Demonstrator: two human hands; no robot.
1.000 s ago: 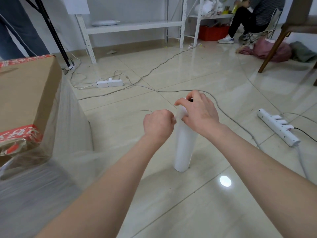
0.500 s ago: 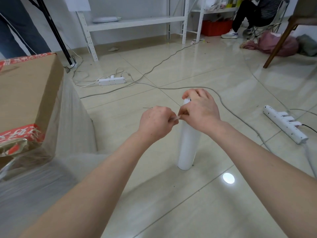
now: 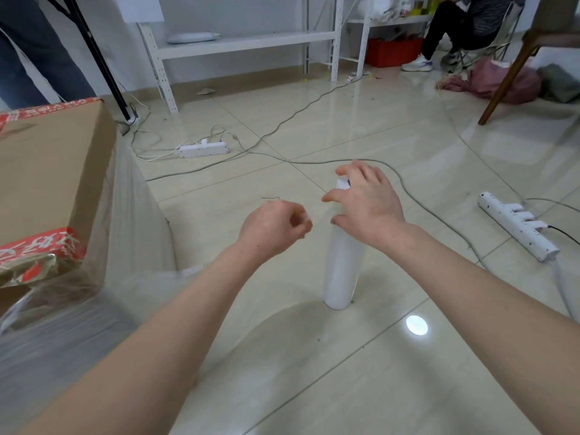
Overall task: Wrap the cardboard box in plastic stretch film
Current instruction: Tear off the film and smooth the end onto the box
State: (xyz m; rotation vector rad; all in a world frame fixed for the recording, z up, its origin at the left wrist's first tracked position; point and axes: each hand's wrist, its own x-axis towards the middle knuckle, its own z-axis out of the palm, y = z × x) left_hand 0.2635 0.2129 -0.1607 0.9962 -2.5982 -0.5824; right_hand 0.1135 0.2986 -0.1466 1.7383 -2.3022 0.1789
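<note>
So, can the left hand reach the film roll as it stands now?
Probably yes: the left hand hangs close beside the upright film roll, nothing visibly between them; the right hand covers only its top.

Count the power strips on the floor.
2. The far strip lies before the shelf; the near strip lies right of the roll. Others may hide behind the box.

Left hand (image 3: 273,229) loosely fisted, right hand (image 3: 367,205) fingers splayed
</note>
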